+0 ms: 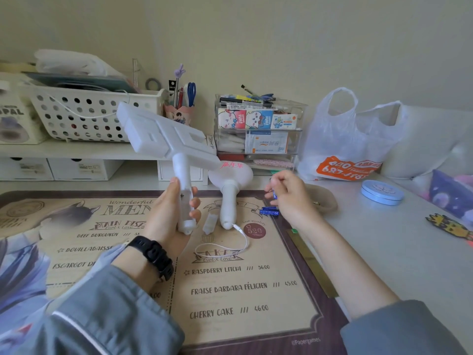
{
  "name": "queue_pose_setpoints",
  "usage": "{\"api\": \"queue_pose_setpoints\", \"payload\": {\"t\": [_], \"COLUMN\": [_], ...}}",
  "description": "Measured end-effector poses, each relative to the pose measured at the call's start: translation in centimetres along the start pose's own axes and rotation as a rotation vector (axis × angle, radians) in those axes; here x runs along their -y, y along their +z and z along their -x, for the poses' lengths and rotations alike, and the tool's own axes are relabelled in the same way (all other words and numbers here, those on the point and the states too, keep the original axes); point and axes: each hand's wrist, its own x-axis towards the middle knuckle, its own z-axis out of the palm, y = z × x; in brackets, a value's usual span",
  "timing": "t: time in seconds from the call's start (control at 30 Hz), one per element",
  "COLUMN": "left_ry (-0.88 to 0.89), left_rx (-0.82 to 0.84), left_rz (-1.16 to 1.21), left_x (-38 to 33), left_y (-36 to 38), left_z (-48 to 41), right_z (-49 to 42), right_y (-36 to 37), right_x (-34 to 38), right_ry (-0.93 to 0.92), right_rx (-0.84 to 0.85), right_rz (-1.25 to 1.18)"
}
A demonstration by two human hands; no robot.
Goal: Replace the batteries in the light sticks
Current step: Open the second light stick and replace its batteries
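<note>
Left hand (167, 213) is wrapping its grip round a white light stick (169, 139); right hand (290, 198) is pinching a blue battery (274, 194).

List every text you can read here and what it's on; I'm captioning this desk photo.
"Wonderful": desk mat
"BEEF BURGUNDY": desk mat
"RASPBERRY LITCHI /// 36.00": desk mat
"FRAISE BARBARA FÉLICIEN /// 45.00": desk mat
"CHERRY CAKE /// 46.00": desk mat
"520": desk mat
"©Papergames": desk mat
"嘉年华": round light stick
Too small or blurred: batteries, plastic bag upside-down print, organizer boxes.
</note>
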Motion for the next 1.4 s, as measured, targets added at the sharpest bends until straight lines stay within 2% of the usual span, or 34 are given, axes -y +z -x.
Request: {"api": "queue_pose_setpoints", "payload": {"t": [0.07, 0.17, 0.4, 0.6, 0.8, 0.87, 1.0, 1.23, 1.4], "left_ry": [-0.010, -0.030, -0.080, -0.109, -0.052, 0.015, 0.090, 0.070, 0.034], "left_rx": [0.000, 0.032, 0.139, 0.145, 0.149, 0.090, 0.083, 0.038, 0.074], "left_rz": [-0.014, 0.033, -0.004, -0.061, -0.101, -0.169, -0.347, -0.355, -0.336], "left_x": [0.1, 0.2, 0.4, 0.5, 0.6, 0.6, 0.5, 0.2, 0.3], "left_y": [0.0, 0.0, 0.2, 0.3, 0.5, 0.8, 1.0, 0.8, 0.9], "left_z": [0.0, 0.2, 0.6, 0.7, 0.9, 1.1, 1.7, 1.6, 1.7], "right_z": [0.3, 1.2, 3.4, 3.9, 4.1, 4.1, 4.2, 4.1, 4.2], "right_y": [0.1, 0.2, 1.8, 2.4, 2.4, 2.4, 2.4, 2.4, 2.5], "right_x": [0.7, 1.7, 3.8, 3.6, 3.7, 3.8, 4.0, 3.9, 3.9], "right_ry": [0.201, 0.325, 0.325, 0.188, 0.181, 0.184, 0.149, 0.078, 0.009], "right_rx": [0.014, 0.126, 0.536, 0.649, 0.602, 0.549, 0.451, 0.357, 0.341], "right_rz": [-0.324, -0.547, -0.837, -0.812, -0.831, -0.824, -0.772, -0.695, -0.601]}}
